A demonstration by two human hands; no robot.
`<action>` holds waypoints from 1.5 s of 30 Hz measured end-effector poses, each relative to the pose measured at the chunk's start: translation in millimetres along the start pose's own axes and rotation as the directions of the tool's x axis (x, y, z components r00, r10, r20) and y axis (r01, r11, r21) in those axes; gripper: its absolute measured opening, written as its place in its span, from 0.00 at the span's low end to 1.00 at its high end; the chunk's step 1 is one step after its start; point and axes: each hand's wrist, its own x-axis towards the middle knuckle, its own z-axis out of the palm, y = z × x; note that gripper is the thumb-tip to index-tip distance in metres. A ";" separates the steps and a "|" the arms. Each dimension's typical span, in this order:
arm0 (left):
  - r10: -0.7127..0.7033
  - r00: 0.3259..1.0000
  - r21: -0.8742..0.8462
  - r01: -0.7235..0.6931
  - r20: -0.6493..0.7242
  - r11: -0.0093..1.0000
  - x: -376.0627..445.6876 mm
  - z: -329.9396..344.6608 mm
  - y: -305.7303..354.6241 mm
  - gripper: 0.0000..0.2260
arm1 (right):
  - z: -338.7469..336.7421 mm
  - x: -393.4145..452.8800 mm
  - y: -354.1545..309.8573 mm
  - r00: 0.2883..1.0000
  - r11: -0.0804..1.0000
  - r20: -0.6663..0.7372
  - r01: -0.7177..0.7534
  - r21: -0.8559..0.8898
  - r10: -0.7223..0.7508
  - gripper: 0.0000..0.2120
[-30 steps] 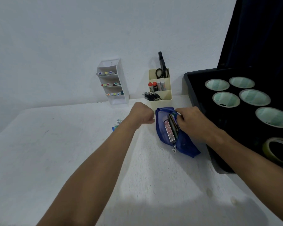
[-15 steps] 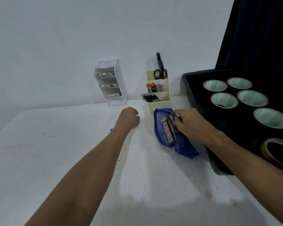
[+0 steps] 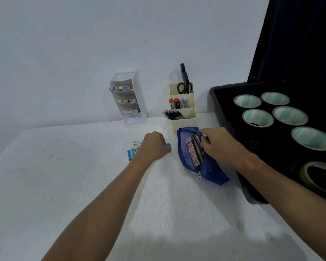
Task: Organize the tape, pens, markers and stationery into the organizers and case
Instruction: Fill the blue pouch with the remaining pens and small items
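The blue pencil pouch (image 3: pixel 199 157) lies unzipped on the white table (image 3: pixel 64 176), just in front of the cream organizer (image 3: pixel 183 117). Flat packets and pens fill its opening. The right hand (image 3: pixel 220 146) rests on the pouch's right edge, fingers curled and pinching a thin item at the mouth of the pouch; what that item is cannot be told.

The left hand (image 3: pixel 154 147) sits just left of the pouch, apart from it, fingers clenched round a small light-blue object (image 3: pixel 167 145), of which only one end shows past the knuckles. Small stationery packets (image 3: pixel 133 150) lie on the table directly behind this hand, partly hidden by it.

The cream organizer stands against the wall. Its back compartment holds black scissors (image 3: pixel 184 81), the middle one red-capped and pale markers (image 3: pixel 178 103), and the front one black pens (image 3: pixel 172 114) leaning out to the left. To its left, well apart, the white tiered organizer (image 3: pixel 137 98) holds coloured markers on three shelves.

The open black case (image 3: pixel 224 110) stands at the table's right side, close beside the pouch. Rolls of tape (image 3: pixel 258 117) stand in its tray, and a yellowish roll (image 3: pixel 316 176) is nearest the camera. The right forearm crosses the case's front left corner.
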 end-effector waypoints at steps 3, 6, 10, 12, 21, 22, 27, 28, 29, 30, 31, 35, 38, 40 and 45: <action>0.029 0.999 -0.201 -0.034 -0.026 0.979 -6.2 -0.1 13.2 0.12 | 1.0 0.7 -0.9 1.000 1.000 0.004 0.001 -0.028 -0.001 0.08; 0.043 0.998 -0.369 -0.020 0.053 0.929 -12.2 1.7 33.0 0.10 | 0.4 0.7 -1.6 1.000 1.000 -0.012 0.001 -0.024 -0.001 0.10; 0.010 0.997 -0.448 0.025 0.075 0.894 -13.0 8.2 55.8 0.04 | -1.0 -0.7 -2.1 1.000 1.000 -0.017 -0.002 -0.005 0.002 0.10; -0.025 0.996 -0.450 0.061 0.085 0.891 -10.0 11.5 63.4 0.06 | -0.5 -0.4 -1.5 1.000 1.000 -0.022 -0.002 -0.003 0.002 0.10; -0.051 0.997 -0.507 0.012 -0.063 0.862 -4.8 26.5 78.2 0.06 | -1.9 -0.7 -1.7 1.000 1.000 -0.028 0.008 0.003 -0.007 0.10; -0.046 0.997 -0.516 0.006 -0.066 0.857 -5.7 28.1 77.2 0.08 | -2.1 -0.6 -1.8 1.000 1.000 -0.026 0.005 0.002 -0.005 0.10; -0.006 0.996 -0.475 -0.036 -0.088 0.879 -6.4 24.2 64.9 0.12 | -1.6 -0.4 -3.4 1.000 1.000 -0.009 0.009 -0.001 -0.009 0.09; -0.001 0.996 -0.479 -0.042 -0.089 0.877 -7.0 21.0 61.7 0.13 | -1.0 -0.4 -3.3 1.000 1.000 -0.010 0.008 -0.003 -0.008 0.10; -0.002 0.996 -0.478 -0.041 -0.090 0.877 -7.7 17.3 57.3 0.13 | -0.5 -0.3 -3.6 1.000 1.000 -0.008 0.006 -0.007 -0.007 0.10; 0.001 0.996 -0.465 -0.045 -0.094 0.884 -9.3 12.8 51.9 0.13 | 0.3 0.1 -4.3 1.000 1.000 -0.001 0.002 -0.013 -0.002 0.10; 0.011 0.995 -0.444 -0.054 -0.099 0.894 -11.1 8.3 47.2 0.12 | 0.6 0.2 -4.8 1.000 1.000 0.007 0.001 -0.021 -0.001 0.10; -0.013 0.995 -0.405 -0.028 -0.097 0.914 -24.1 -8.9 22.5 0.13 | 1.2 -2.5 -8.5 0.999 0.997 0.045 0.030 -0.070 -0.026 0.10; -0.087 0.996 -0.418 0.066 -0.031 0.906 -36.7 -22.1 -1.3 0.10 | -1.3 -5.6 -9.2 0.998 0.993 0.048 0.047 -0.105 -0.042 0.11; -0.125 0.992 -0.452 0.114 0.006 0.885 -47.3 -31.6 -18.8 0.06 | -2.3 -6.8 -10.2 0.998 0.992 0.056 0.046 -0.116 -0.040 0.12; -0.169 0.985 -0.289 0.166 0.014 0.943 -76.8 -47.0 -63.3 0.08 | -3.1 -8.9 -11.7 0.992 0.988 0.120 0.063 -0.141 -0.046 0.12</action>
